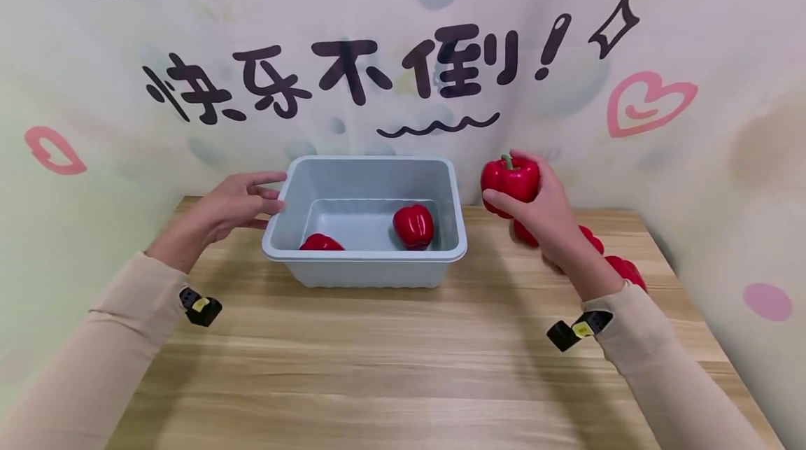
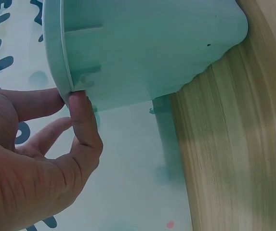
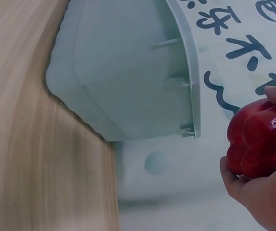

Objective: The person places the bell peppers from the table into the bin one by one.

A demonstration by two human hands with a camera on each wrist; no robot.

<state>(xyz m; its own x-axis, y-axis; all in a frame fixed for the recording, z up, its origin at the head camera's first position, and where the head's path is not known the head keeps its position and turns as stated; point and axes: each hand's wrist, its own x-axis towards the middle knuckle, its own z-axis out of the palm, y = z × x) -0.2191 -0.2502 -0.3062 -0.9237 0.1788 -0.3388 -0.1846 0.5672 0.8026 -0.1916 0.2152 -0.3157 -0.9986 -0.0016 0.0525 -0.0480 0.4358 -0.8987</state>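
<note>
My right hand (image 1: 550, 215) grips a red bell pepper (image 1: 511, 183) with a green stem, held up to the right of a light grey-blue plastic basin (image 1: 365, 275). The thumb and fingers wrap the pepper's sides in the right wrist view, where its lobed underside (image 3: 258, 139) faces the basin's outer wall (image 3: 128, 72). At the basin's left end, my left hand (image 1: 236, 205) pinches the rim (image 2: 66, 72) between thumb and finger. Inside the basin lie two red peppers, one at the right (image 1: 413, 226) and one at the front left (image 1: 322, 242), partly hidden by the front wall.
Behind my right forearm, more red peppers (image 1: 623, 270) lie on the wooden table (image 1: 378, 366), partly covered by the arm. A white printed cloth (image 1: 252, 30) with black lettering hangs right behind the table's back edge.
</note>
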